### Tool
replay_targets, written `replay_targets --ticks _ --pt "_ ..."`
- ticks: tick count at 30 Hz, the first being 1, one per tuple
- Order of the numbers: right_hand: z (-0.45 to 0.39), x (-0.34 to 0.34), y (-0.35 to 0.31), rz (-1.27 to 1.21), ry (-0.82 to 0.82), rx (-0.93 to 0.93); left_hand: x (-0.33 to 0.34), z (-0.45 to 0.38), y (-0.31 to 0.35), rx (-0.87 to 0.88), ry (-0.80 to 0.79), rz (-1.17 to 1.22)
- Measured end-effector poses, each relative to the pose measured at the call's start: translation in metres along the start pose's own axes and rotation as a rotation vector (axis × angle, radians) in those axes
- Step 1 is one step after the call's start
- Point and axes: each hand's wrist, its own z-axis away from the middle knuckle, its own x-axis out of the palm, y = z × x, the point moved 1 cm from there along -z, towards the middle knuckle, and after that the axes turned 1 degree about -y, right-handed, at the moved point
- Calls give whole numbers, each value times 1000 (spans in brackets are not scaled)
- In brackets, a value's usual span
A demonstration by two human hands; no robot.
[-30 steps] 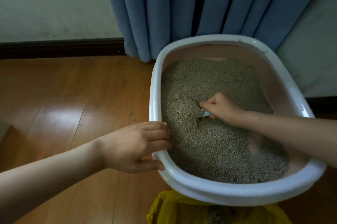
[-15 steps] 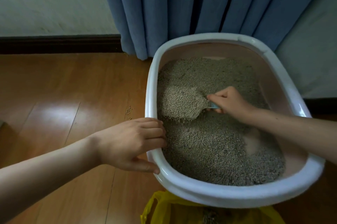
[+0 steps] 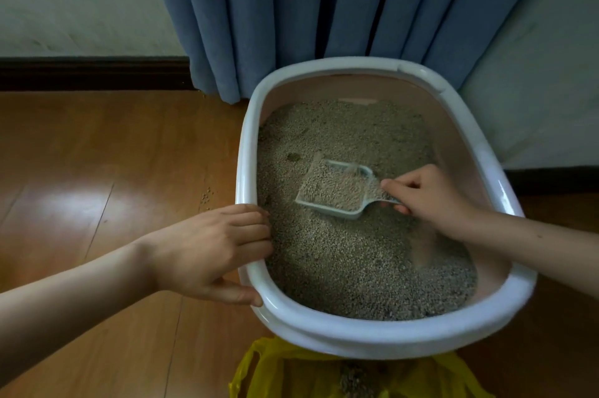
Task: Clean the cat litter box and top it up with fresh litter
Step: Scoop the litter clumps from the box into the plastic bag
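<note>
Scoop (image 3: 337,190) mouth toward left rim, handle in right hand (image 3: 431,195).

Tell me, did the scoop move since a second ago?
Yes. The scoop has come up out of the litter, loaded, and now sits nearer the litter box middle.

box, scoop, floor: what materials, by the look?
Litter box: likely moulded plastic, white rim, pinkish inner wall, smooth with soft highlights. Scoop: thin pale grey-blue plastic, probably, with a moulded rim. Floor: glossy wood or laminate planks; seams and a window glare show.
</note>
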Motion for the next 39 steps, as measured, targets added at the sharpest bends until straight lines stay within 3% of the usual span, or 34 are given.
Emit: replay_targets --ticks 10,18,31,39 --pt "18 -4 -16 27 -32 34 0 0 3 -7 5 -19" --pt "32 -18 -26 93 -185 123 -2 1 5 -3 9 -28" --pt "42 -33 -32 292 -183 77 0 1 5 4 27 -26" --pt "46 -30 -33 244 -201 101 -1 1 5 3 30 -29"
